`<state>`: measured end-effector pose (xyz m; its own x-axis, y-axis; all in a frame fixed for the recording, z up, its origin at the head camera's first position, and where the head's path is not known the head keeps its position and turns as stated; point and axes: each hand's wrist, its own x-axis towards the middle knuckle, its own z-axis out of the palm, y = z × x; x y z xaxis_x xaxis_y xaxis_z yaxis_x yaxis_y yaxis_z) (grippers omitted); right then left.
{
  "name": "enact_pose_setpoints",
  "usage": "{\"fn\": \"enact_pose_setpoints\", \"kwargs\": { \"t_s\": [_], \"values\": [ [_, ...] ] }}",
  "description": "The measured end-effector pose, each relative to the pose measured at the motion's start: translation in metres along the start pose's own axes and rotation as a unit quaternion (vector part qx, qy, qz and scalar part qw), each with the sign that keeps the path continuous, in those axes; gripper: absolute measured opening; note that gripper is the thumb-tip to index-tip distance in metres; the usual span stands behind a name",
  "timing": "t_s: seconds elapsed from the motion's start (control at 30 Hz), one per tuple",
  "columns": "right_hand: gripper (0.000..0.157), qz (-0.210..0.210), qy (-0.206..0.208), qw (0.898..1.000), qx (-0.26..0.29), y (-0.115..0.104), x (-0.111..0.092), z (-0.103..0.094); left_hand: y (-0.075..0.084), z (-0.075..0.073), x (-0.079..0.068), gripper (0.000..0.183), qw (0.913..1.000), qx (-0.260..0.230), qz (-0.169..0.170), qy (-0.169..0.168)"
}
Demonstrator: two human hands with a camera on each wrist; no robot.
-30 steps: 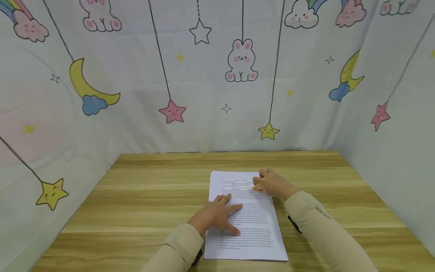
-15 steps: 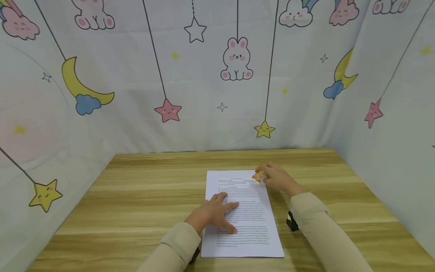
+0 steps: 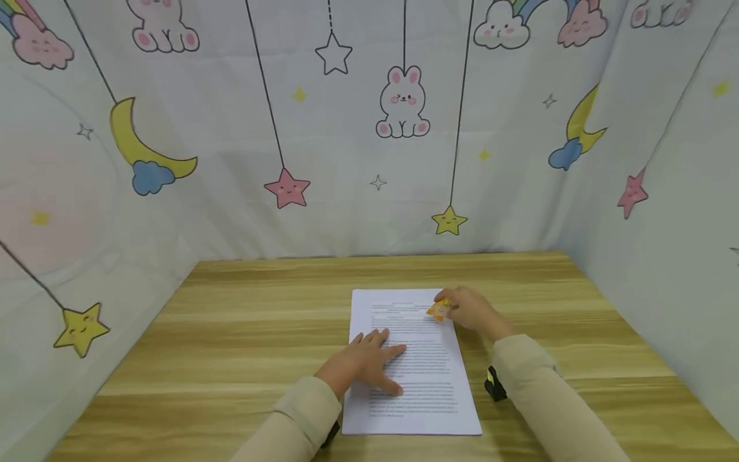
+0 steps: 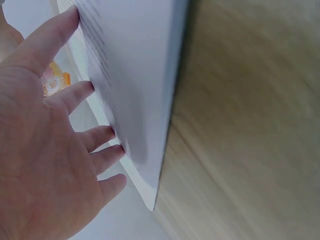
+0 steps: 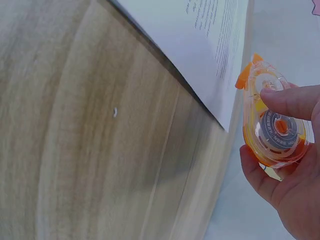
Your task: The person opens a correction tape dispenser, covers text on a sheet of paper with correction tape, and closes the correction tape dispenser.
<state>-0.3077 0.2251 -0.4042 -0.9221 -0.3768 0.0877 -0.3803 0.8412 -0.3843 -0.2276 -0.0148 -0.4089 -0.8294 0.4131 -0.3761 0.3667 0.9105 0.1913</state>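
My right hand (image 3: 470, 311) holds a correction tape dispenser (image 5: 277, 127), clear with an orange base and an orange tip, over the upper right part of a stack of printed paper (image 3: 412, 414). In the right wrist view, the thumb lies on its flat face and the fingers curl round from below and behind. The tip points toward the page. My left hand (image 3: 366, 362) rests on the left side of the top sheet with its fingers spread, and the left wrist view shows those fingertips (image 4: 87, 90) at the printed lines.
The stack lies on a wood-grain table (image 3: 254, 340). A small white scrap (image 5: 115, 112) sits on the wood beside the paper in the right wrist view. A white curtain (image 3: 346, 147) printed with stars, moons and rabbits hangs behind and along both sides.
My right hand lifted the correction tape dispenser away from the printed lines toward the sheet's top right, then came slightly back down. The left hand has stayed in place on the paper.
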Motion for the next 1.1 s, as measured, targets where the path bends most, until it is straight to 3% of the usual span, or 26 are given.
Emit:
{"fn": "enact_pose_setpoints", "kwargs": {
  "t_s": [0.37, 0.57, 0.8, 1.1],
  "values": [
    [0.034, -0.07, -0.014, 0.997, -0.027, -0.015, 0.001, 0.008, 0.0, 0.0, -0.001, 0.082, 0.9998, -0.017, -0.002, 0.007],
    [0.037, -0.106, -0.01, 0.993, -0.05, -0.025, 0.001, 0.014, 0.002, -0.001, -0.002, 0.085, 0.9995, 0.021, 0.02, 0.015],
    [0.034, -0.129, 0.008, 0.989, -0.072, -0.032, 0.0, 0.019, 0.013, 0.003, -0.002, 0.09, 0.9973, 0.05, 0.052, 0.017],
    [0.032, -0.145, 0.019, 0.986, -0.082, -0.036, 0.003, 0.022, 0.015, 0.003, -0.004, 0.084, 0.9986, 0.038, 0.037, -0.001]
  ]
}}
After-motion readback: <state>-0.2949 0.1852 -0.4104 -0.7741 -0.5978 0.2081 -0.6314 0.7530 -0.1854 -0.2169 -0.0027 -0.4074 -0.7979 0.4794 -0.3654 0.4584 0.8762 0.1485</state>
